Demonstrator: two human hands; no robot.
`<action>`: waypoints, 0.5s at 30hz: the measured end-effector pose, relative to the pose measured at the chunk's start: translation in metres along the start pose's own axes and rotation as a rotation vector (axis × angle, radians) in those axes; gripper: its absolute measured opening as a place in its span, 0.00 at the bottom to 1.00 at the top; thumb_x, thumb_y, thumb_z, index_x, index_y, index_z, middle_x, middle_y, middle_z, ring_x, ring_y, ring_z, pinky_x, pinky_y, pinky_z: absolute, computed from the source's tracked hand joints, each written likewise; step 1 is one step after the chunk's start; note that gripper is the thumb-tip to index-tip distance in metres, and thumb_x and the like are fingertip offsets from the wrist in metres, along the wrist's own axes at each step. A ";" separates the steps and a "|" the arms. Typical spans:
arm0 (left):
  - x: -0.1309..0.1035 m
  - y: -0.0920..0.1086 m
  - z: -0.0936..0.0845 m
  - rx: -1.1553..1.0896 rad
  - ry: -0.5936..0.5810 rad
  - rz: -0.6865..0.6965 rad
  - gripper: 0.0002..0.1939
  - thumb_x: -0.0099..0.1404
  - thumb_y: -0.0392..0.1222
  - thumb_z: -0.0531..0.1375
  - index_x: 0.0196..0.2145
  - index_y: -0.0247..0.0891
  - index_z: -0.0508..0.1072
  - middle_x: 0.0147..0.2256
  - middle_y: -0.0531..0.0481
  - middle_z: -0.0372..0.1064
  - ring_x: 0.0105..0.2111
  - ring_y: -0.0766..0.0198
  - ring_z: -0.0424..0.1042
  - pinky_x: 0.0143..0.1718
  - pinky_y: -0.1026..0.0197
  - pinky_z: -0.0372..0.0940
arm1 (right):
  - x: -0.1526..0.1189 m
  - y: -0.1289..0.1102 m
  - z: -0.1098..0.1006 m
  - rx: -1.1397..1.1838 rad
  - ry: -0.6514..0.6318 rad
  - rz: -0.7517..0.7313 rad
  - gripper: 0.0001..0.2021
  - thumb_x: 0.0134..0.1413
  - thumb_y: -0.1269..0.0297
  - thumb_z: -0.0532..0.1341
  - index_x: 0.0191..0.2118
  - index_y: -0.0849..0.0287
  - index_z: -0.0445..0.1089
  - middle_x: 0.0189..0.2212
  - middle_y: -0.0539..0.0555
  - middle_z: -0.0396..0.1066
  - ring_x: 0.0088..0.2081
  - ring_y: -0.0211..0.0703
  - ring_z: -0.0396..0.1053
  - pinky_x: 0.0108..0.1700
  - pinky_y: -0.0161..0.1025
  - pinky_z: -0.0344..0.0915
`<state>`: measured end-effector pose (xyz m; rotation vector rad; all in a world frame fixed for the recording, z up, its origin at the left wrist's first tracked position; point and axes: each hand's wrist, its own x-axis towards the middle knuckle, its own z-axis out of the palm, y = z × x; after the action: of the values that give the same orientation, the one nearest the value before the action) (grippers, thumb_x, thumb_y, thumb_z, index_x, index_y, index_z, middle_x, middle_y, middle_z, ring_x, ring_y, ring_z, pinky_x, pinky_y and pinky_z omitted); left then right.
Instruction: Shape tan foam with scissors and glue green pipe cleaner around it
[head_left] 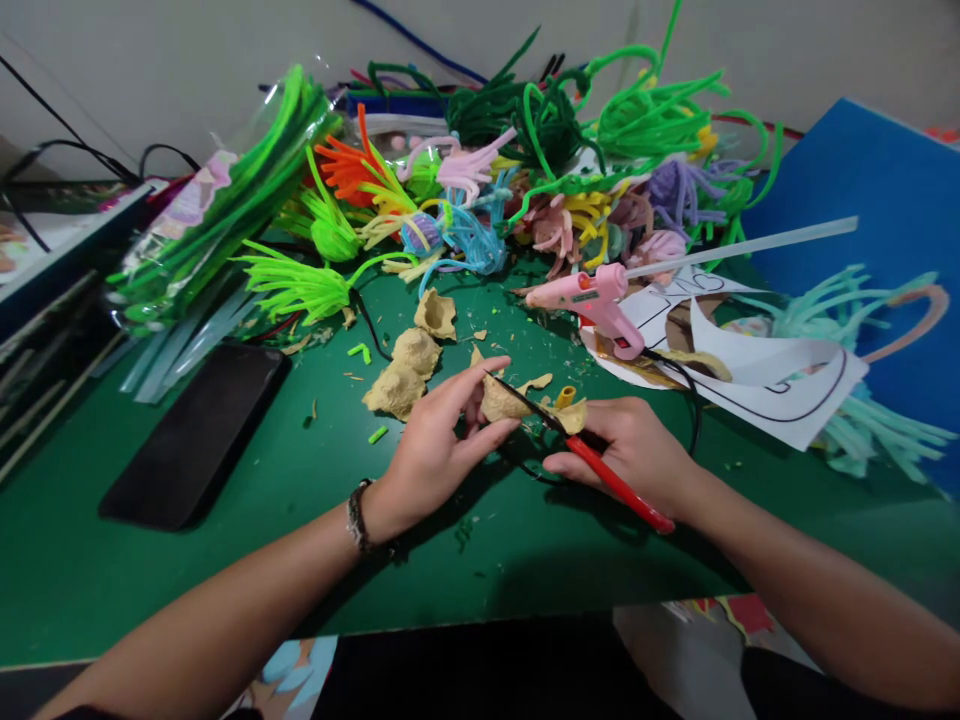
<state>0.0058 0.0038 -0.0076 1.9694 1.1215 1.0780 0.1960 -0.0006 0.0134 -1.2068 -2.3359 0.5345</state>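
In my right hand [637, 450] is a pair of scissors with red handles [619, 487]. The dark blades point up and left, across a beige piece of egg carton [504, 400] that my left hand [450, 420] pinches between thumb and fingers. Whether the blades are parted is hard to tell. Beyond my left hand lie cut egg carton cups [397, 385], lumpy side up, and one hollow cup [436, 314]. A small yellow tube [566, 397] and a carton scrap lie just behind the scissors.
A black phone [196, 435] lies at left. To the right are a pink glue gun [589, 298] with a long glue stick, and cut white paper [795, 390]. Bundles of coloured pipe cleaners [465, 180] pile along the back. A blue board [847, 190] leans at right.
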 end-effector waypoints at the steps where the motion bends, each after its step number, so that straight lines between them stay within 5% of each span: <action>1: 0.000 0.000 0.000 -0.013 -0.002 -0.021 0.21 0.57 0.36 0.58 0.49 0.34 0.63 0.20 0.60 0.52 0.20 0.71 0.56 0.23 0.69 0.57 | 0.000 0.000 0.000 0.013 -0.002 0.011 0.27 0.49 0.39 0.49 0.15 0.59 0.53 0.13 0.45 0.51 0.16 0.30 0.48 0.19 0.29 0.45; 15: 0.000 -0.004 0.002 -0.126 -0.019 -0.119 0.21 0.59 0.41 0.56 0.50 0.36 0.62 0.22 0.58 0.57 0.20 0.71 0.59 0.22 0.67 0.57 | 0.003 0.007 -0.004 -0.112 -0.119 0.075 0.33 0.41 0.29 0.38 0.26 0.58 0.56 0.24 0.53 0.60 0.23 0.40 0.55 0.25 0.37 0.51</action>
<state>0.0061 0.0054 -0.0116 1.7887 1.1175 1.0395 0.2013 0.0057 0.0133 -1.3525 -2.4572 0.5194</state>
